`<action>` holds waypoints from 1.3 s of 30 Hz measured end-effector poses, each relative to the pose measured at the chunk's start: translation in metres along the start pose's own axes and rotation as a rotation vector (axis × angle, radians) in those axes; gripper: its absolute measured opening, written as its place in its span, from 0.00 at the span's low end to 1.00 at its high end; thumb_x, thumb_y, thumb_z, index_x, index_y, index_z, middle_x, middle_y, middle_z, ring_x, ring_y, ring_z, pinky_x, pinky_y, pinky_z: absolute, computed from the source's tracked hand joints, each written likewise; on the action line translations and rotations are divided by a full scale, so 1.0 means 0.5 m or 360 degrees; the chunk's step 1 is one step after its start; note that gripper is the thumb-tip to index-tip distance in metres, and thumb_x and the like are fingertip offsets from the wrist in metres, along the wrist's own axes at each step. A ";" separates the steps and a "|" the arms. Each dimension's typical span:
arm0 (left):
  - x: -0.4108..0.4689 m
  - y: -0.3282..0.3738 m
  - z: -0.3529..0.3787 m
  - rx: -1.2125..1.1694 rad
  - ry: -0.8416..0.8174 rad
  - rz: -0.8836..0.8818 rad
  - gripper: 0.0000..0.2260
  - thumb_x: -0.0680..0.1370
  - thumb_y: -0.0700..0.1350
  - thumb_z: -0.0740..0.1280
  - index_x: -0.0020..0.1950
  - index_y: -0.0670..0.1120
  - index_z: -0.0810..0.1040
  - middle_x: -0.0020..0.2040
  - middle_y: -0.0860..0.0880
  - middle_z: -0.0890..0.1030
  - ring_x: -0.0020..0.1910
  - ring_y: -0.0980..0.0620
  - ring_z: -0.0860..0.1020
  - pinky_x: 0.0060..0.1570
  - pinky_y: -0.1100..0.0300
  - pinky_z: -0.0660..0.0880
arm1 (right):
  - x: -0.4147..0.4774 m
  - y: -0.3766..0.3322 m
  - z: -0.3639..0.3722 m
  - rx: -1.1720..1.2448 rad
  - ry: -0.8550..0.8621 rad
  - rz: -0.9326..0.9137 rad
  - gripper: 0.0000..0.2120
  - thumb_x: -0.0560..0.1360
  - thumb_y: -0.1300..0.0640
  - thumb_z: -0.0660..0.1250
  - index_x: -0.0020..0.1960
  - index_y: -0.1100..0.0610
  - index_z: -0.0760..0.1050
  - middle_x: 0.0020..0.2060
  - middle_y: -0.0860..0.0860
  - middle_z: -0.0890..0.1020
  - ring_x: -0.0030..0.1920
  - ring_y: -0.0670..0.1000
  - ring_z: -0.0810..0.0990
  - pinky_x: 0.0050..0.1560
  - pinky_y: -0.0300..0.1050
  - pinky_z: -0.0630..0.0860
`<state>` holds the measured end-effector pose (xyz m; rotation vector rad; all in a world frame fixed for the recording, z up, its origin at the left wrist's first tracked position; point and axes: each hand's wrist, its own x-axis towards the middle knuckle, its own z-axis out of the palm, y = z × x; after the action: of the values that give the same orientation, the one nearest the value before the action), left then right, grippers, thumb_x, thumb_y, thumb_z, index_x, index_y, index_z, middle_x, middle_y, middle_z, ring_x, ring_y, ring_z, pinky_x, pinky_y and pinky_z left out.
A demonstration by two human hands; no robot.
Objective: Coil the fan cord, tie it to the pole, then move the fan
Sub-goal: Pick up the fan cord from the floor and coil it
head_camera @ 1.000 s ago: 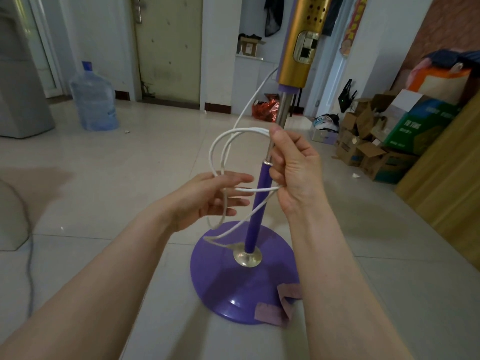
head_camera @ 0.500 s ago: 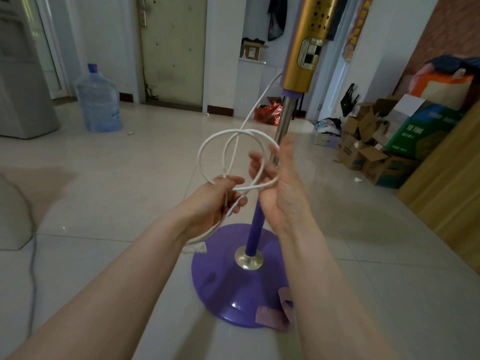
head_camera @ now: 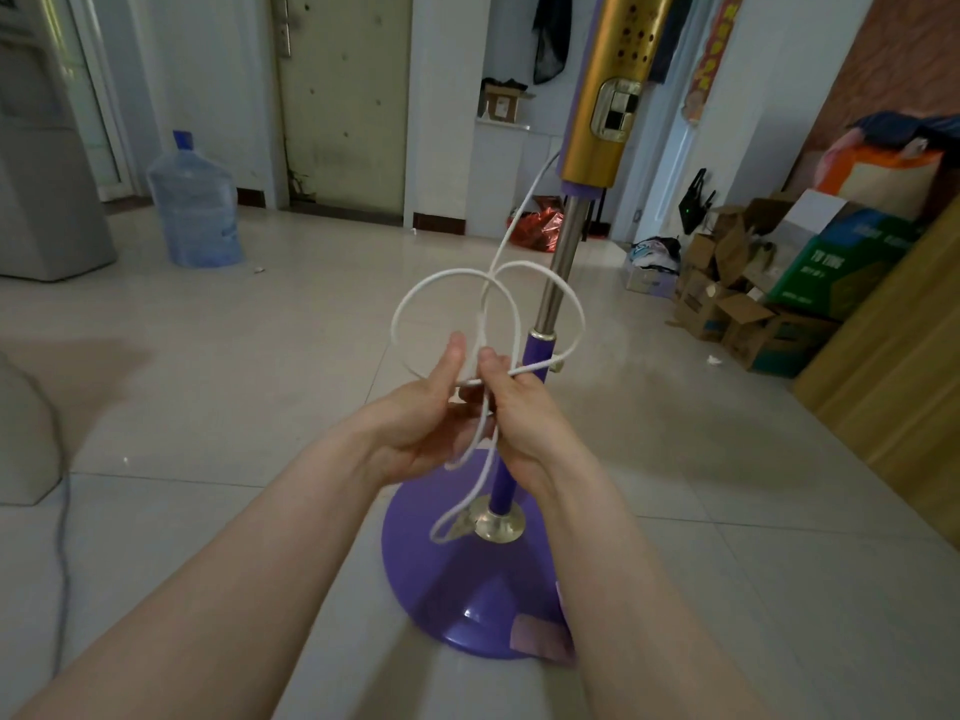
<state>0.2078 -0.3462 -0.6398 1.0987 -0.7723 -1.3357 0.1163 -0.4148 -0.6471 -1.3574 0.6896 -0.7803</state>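
Observation:
The stand fan has a round purple base (head_camera: 457,605), a steel and purple pole (head_camera: 558,283) and a gold control housing (head_camera: 613,90); its head is out of view above. The white cord (head_camera: 415,298) comes down from the housing and forms two loops in front of the pole. My left hand (head_camera: 415,418) and my right hand (head_camera: 519,407) meet just left of the pole, both pinching the cord where the loops cross. A slack end of the cord hangs below my hands onto the base near the metal collar (head_camera: 498,524).
A blue water jug (head_camera: 195,205) stands at the back left beside a grey appliance (head_camera: 47,163). Cardboard boxes (head_camera: 748,314) pile along the right wall next to a wooden panel (head_camera: 893,366). A dark cable (head_camera: 62,511) runs along the floor at left.
My right hand has left the pole and come to the left hand. The cord loops have gathered between both hands, and a slack end now hangs onto the base.

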 end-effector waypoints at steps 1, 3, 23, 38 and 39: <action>-0.001 0.007 -0.010 0.0469 0.0189 0.0019 0.28 0.75 0.66 0.56 0.54 0.47 0.84 0.48 0.48 0.84 0.50 0.50 0.79 0.57 0.58 0.76 | 0.001 0.000 0.000 0.0109 0.0079 0.0014 0.12 0.82 0.51 0.59 0.45 0.56 0.74 0.41 0.54 0.82 0.46 0.54 0.83 0.51 0.53 0.80; -0.006 0.026 -0.034 0.1254 0.0534 0.0041 0.30 0.73 0.68 0.59 0.55 0.42 0.81 0.44 0.47 0.82 0.44 0.49 0.80 0.51 0.54 0.79 | 0.006 0.002 -0.006 0.0274 0.0226 -0.0014 0.11 0.82 0.53 0.59 0.43 0.56 0.71 0.37 0.53 0.78 0.39 0.49 0.79 0.47 0.46 0.78; 0.038 -0.071 -0.035 -0.0526 0.0935 0.0485 0.09 0.81 0.34 0.57 0.45 0.41 0.73 0.36 0.46 0.73 0.34 0.53 0.74 0.34 0.66 0.79 | 0.013 0.026 -0.038 0.0194 0.0354 0.0383 0.19 0.81 0.45 0.59 0.36 0.55 0.72 0.26 0.49 0.78 0.30 0.50 0.76 0.36 0.45 0.75; -0.005 -0.014 -0.036 0.0509 0.0073 0.0604 0.26 0.73 0.68 0.58 0.60 0.52 0.77 0.52 0.52 0.84 0.38 0.59 0.71 0.40 0.64 0.66 | 0.004 0.016 -0.061 -0.0685 0.0006 0.0513 0.19 0.80 0.52 0.58 0.33 0.55 0.72 0.25 0.50 0.74 0.24 0.48 0.67 0.29 0.41 0.68; -0.004 -0.018 -0.036 0.0688 0.0165 0.0699 0.21 0.74 0.63 0.62 0.58 0.51 0.78 0.44 0.54 0.84 0.36 0.61 0.73 0.39 0.67 0.68 | 0.004 0.016 -0.059 -0.0779 -0.0019 0.0493 0.19 0.81 0.51 0.58 0.33 0.55 0.72 0.25 0.50 0.74 0.23 0.47 0.67 0.29 0.41 0.68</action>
<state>0.2210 -0.3404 -0.6537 1.2302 -1.1807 -0.7528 0.0941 -0.4329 -0.6581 -1.6360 1.0996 -0.3639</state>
